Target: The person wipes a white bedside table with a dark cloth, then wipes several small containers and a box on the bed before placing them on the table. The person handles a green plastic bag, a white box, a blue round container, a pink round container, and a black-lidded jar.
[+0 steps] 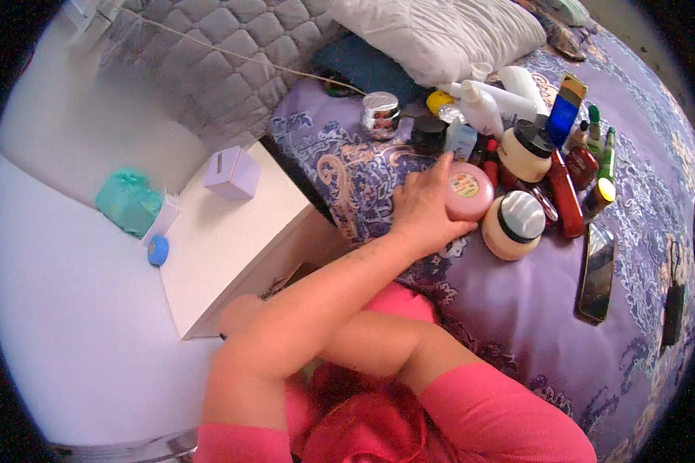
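My forearms cross, the left one over the right. Reaching across to the bed, my left hand [425, 204] grips a round jar with a pink lid [469, 193], its thumb and index finger on either side. Close by stand a cream jar with a silvery lid [513, 224] and a cream jar with a black lid [527, 150]. My right hand [241, 315] is beside the front of the white bedside cabinet [239, 231], low at its near corner. Most of its fingers are hidden behind my left forearm.
Several bottles, including a white bottle [480, 108] and a red bottle [567, 204], crowd the purple patterned bedspread [502, 301]. A dark phone-like slab [596, 274] lies near them. A lilac box [232, 173] stands on the cabinet; a blue round lid [157, 250] and teal bag [129, 202] are beside it.
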A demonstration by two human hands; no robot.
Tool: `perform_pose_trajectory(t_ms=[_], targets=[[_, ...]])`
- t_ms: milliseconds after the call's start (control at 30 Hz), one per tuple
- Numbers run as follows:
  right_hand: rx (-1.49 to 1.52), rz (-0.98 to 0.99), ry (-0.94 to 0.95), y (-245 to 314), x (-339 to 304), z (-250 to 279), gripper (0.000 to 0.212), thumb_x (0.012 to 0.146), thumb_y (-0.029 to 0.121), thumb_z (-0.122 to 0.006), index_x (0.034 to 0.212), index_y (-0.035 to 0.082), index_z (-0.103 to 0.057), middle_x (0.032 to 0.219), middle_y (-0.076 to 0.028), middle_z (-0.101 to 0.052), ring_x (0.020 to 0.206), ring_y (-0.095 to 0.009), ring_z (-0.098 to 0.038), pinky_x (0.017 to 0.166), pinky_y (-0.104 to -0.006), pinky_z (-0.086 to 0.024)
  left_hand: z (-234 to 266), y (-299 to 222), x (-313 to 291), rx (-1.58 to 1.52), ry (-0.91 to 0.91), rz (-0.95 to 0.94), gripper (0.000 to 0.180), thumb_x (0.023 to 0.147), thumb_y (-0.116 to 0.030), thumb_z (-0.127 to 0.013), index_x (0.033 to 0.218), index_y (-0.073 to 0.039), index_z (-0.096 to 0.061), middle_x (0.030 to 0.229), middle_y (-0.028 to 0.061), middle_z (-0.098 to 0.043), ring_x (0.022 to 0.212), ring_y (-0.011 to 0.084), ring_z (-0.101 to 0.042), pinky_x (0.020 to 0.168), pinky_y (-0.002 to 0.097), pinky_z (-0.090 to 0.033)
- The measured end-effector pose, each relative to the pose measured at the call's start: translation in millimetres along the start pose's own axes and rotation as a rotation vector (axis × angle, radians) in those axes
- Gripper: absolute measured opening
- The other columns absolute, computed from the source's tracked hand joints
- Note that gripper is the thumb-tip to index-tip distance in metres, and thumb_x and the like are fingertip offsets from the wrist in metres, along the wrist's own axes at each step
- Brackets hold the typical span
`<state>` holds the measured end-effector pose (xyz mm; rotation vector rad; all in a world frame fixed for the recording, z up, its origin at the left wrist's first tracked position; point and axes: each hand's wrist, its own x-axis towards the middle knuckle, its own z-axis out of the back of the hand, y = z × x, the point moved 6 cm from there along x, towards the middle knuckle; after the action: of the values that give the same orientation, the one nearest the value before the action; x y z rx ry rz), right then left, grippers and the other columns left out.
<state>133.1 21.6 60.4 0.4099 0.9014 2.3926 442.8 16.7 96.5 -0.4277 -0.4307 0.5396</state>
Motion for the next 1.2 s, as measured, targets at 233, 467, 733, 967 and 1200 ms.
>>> perform_pose_trajectory(t_ms=[233, 467, 733, 967, 1200], targets=[[-0.147, -0.005, 0.112, 1, 11, -10, 0.035, 0.078, 0.02, -0.062, 0.109, 0.006, -0.059, 0.101, -0.017, -0.064, 0.09, -0.036, -0.062, 0.078, -0.0453, -0.049, 23, 19, -20, -0.194, -0.05, 0.04, 0.097, 0.057, -0.035, -0.085, 0.133, 0.001, -0.037, 0.127, 0.0199, -0.05, 0.119, 0.0338, -0.047, 0.103, 0.0401, -0.035], [-0.206, -0.111, -0.008, -44, 28, 39, 0.037, 0.079, 0.022, -0.061, 0.112, 0.006, -0.057, 0.102, -0.017, -0.064, 0.09, -0.037, -0.061, 0.079, -0.0465, -0.049, 219, 42, -116, -0.601, -0.495, 0.105, 0.09, 0.065, -0.014, -0.083, 0.137, -0.001, -0.031, 0.13, 0.0127, -0.046, 0.119, 0.0224, -0.047, 0.101, 0.0361, -0.04], [0.618, -0.217, -1.22, -78, -21, 147, 0.034, 0.086, 0.024, -0.062, 0.113, 0.007, -0.052, 0.094, -0.012, -0.062, 0.077, -0.024, -0.061, 0.07, -0.0374, -0.051, 248, 169, -277, -0.402, -0.869, 0.383, 0.095, 0.062, -0.01, -0.083, 0.139, -0.005, -0.028, 0.129, 0.0121, -0.037, 0.12, 0.0252, -0.044, 0.101, 0.0369, -0.04], [-0.05, 0.205, -0.576, 9, 17, 97, 0.048, 0.085, 0.024, -0.059, 0.128, 0.009, -0.045, 0.137, -0.02, -0.035, 0.13, -0.037, -0.029, 0.109, -0.044, -0.021, 222, 190, -303, -0.182, -0.846, 0.458, 0.092, 0.066, 0.0, -0.077, 0.142, -0.008, -0.025, 0.13, 0.0137, -0.042, 0.121, 0.0252, -0.044, 0.101, 0.0362, -0.04], [0.186, 0.231, -0.686, 20, 11, 102, 0.048, 0.086, 0.026, -0.055, 0.13, 0.006, -0.046, 0.139, -0.02, -0.035, 0.131, -0.037, -0.03, 0.11, -0.0436, -0.021, 214, 190, -302, -1.463, -1.003, 0.146, 0.086, 0.076, -0.018, -0.074, 0.144, -0.006, -0.022, 0.138, 0.0139, -0.04, 0.124, 0.0264, -0.044, 0.102, 0.0383, -0.038]])
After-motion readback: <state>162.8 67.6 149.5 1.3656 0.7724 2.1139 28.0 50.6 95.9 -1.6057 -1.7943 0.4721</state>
